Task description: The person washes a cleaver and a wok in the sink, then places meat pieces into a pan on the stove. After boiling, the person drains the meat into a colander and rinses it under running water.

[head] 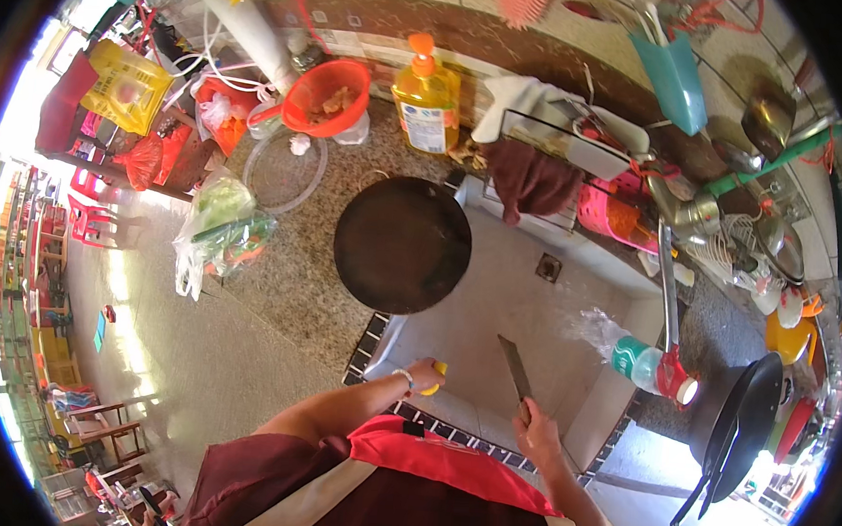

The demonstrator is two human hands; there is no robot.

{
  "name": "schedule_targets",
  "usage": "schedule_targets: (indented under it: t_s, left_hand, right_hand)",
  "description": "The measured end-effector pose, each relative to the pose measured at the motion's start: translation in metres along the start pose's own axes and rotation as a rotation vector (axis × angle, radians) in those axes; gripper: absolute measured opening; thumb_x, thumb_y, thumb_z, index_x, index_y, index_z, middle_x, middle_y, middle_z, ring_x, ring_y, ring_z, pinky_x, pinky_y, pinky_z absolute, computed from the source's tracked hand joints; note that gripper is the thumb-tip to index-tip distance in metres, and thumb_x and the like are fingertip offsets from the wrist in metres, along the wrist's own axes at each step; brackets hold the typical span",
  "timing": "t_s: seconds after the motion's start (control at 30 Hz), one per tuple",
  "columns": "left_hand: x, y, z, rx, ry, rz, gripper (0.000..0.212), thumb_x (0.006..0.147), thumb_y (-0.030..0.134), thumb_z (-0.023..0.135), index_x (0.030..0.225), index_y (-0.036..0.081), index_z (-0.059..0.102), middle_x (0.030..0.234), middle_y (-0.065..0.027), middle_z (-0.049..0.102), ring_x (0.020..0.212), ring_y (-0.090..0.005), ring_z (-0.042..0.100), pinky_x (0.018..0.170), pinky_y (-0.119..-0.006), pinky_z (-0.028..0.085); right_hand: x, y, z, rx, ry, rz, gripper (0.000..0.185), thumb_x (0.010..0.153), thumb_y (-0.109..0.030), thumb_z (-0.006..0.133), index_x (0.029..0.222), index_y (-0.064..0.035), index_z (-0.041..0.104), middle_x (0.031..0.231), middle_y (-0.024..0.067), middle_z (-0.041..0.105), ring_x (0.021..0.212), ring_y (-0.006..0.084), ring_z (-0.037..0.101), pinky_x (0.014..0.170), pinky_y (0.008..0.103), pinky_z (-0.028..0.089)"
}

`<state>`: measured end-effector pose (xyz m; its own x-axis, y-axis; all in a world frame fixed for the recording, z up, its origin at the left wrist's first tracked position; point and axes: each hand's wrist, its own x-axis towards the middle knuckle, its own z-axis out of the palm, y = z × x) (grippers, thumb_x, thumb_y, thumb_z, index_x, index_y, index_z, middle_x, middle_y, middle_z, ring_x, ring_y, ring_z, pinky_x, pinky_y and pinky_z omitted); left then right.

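In my left hand [426, 376] is a yellow sponge [438, 379], held over the near left side of the sink [483, 295]. My right hand [539, 437] grips the handle of a kitchen knife [514, 361], whose blade points away from me over the basin. The knife and sponge are apart. A dark round wok or pan [402, 244] sits on the sink's left rim and the granite counter. Toward the basin's right wall, a clear plastic bottle [633, 363] with a green label lies on its side by the faucet [668, 290].
Dish soap [425, 106] and a red strainer [327, 97] stand at the counter's back. A bag of vegetables [224, 228] lies at its left edge. A wire rack [563, 138] with cloths lines the sink's far side. Dark pans [741, 430] stand at right.
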<state>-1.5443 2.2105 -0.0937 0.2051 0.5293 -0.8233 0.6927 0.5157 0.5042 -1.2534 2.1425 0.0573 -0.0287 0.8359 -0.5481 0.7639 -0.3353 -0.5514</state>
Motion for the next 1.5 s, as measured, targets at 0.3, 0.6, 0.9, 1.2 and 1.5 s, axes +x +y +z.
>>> schedule_targets:
  t_s: [0.3, 0.6, 0.9, 1.2, 1.5]
  left_hand:
    - [-0.047, 0.010, -0.036, 0.432, 0.076, 0.466, 0.027, 0.081, 0.026, 0.063, 0.108, 0.023, 0.065, 0.102, -0.0164, 0.062, 0.101, -0.0342, 0.058, 0.087, -0.043, 0.048]
    - [-0.084, 0.017, -0.094, 0.216, 0.202, 0.787, 0.031, 0.084, 0.023, 0.064, 0.111, 0.009, 0.060, 0.096, -0.0197, 0.065, 0.089, -0.0358, 0.064, 0.077, -0.043, 0.051]
    - [-0.091, -0.019, -0.132, -0.274, 0.317, 0.400, 0.033, 0.085, 0.026, 0.063, 0.109, 0.004, 0.059, 0.093, -0.0153, 0.068, 0.085, -0.0265, 0.067, 0.075, -0.035, 0.052]
    - [-0.108, -0.041, -0.183, -0.013, 0.642, 0.215, 0.043, 0.080, 0.036, 0.066, 0.108, 0.004, 0.058, 0.094, -0.0155, 0.067, 0.088, -0.0321, 0.064, 0.077, -0.041, 0.050]
    - [-0.103, 0.090, -0.397, 0.089, 1.246, 0.752, 0.013, 0.080, 0.020, 0.067, 0.090, 0.013, 0.068, 0.087, -0.0056, 0.067, 0.081, -0.0275, 0.061, 0.078, -0.040, 0.048]
  right_hand:
    - [0.062, -0.170, 0.003, -0.154, 0.346, -0.404, 0.054, 0.080, -0.010, 0.058, 0.132, -0.0158, 0.045, 0.103, 0.0126, 0.056, 0.090, 0.0313, 0.059, 0.068, 0.0410, 0.053]
    - [0.135, -0.226, 0.063, -0.281, 0.341, -0.419, 0.056, 0.080, -0.014, 0.054, 0.135, -0.0207, 0.043, 0.110, 0.0142, 0.052, 0.107, 0.0291, 0.053, 0.082, 0.0383, 0.050]
    - [0.073, -0.118, 0.033, 0.964, 0.094, 0.022, 0.035, 0.080, -0.031, 0.067, 0.110, -0.0129, 0.062, 0.098, 0.0114, 0.064, 0.094, 0.0305, 0.061, 0.082, 0.0390, 0.050]
    - [0.031, -0.066, 0.058, 0.127, 0.213, 0.005, 0.027, 0.080, -0.022, 0.067, 0.101, -0.0057, 0.064, 0.093, 0.0152, 0.068, 0.086, 0.0285, 0.067, 0.075, 0.0366, 0.053]
    - [-0.008, -0.053, 0.045, 0.089, 0.295, 0.114, 0.024, 0.080, -0.017, 0.066, 0.099, -0.0042, 0.064, 0.092, 0.0143, 0.067, 0.080, 0.0258, 0.067, 0.073, 0.0350, 0.053]
